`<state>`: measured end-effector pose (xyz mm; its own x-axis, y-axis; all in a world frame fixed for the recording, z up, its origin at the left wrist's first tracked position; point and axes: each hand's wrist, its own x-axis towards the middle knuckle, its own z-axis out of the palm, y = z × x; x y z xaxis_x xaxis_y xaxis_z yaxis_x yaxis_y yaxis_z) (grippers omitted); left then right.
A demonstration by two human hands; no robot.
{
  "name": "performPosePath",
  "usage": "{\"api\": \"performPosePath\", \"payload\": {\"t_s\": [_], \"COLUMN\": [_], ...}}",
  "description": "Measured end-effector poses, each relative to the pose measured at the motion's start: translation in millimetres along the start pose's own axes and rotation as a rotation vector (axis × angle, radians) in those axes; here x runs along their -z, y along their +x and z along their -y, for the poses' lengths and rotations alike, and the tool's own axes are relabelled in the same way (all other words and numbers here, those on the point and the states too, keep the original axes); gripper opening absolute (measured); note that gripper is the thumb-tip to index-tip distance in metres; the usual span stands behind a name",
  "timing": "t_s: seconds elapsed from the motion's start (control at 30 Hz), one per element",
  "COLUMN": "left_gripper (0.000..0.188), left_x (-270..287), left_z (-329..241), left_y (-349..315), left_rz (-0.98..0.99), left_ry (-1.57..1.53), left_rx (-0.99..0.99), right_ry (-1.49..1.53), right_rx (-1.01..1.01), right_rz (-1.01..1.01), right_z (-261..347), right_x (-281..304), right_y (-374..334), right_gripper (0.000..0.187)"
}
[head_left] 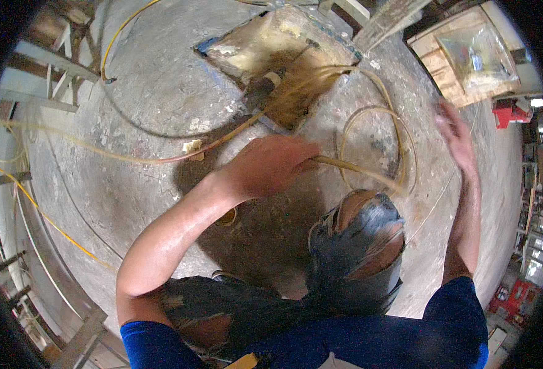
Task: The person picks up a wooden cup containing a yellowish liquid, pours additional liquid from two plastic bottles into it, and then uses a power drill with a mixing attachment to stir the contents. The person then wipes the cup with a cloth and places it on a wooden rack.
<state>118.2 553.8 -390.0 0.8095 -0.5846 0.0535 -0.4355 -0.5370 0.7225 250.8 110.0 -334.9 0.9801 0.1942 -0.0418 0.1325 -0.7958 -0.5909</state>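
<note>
A black bucket [357, 252] was seen nearest, low in the view, just below the hands. The left hand [271, 165] was closed in a grip around a yellowish hose [370, 175], which looped over the grey concrete floor [148, 92] and ran on toward a patch of wet brown mixture [296, 92] on a flat board [234, 52] farther off. The right hand [456, 138] was raised and blurred, its fingers spread, nothing being gripped.
</note>
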Motion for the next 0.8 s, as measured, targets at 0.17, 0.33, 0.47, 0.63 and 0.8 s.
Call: {"api": "performPosePath", "payload": {"t_s": [0.17,0.33,0.47,0.63,0.8], "left_gripper": [0.024,0.048,0.061,0.057,0.043], "left_x": [3,41,20,25,93], "left_z": [-27,50,190,184,137], "left_y": [90,152,141,152,134], "left_rz": [-0.069,-0.351,-0.190,0.046,-0.026], "left_ry": [0.246,0.446,0.373,-0.041,-0.351], "left_rx": [-0.233,0.053,0.640,0.817,0.790], "right_ry": [0.545,0.574,0.789,1.108,1.054], "right_rx": [-0.136,-0.279,-0.497,-0.805,-0.641], "right_rz": [0.713,0.180,-0.001,-0.110,-0.209], "right_z": [142,78,49,5,4], "right_x": [-69,-44,-26,3,7], "right_y": [-37,-55,-92,-134,-153], "right_gripper": [0.056,0.051,0.046,0.040,0.041]}}
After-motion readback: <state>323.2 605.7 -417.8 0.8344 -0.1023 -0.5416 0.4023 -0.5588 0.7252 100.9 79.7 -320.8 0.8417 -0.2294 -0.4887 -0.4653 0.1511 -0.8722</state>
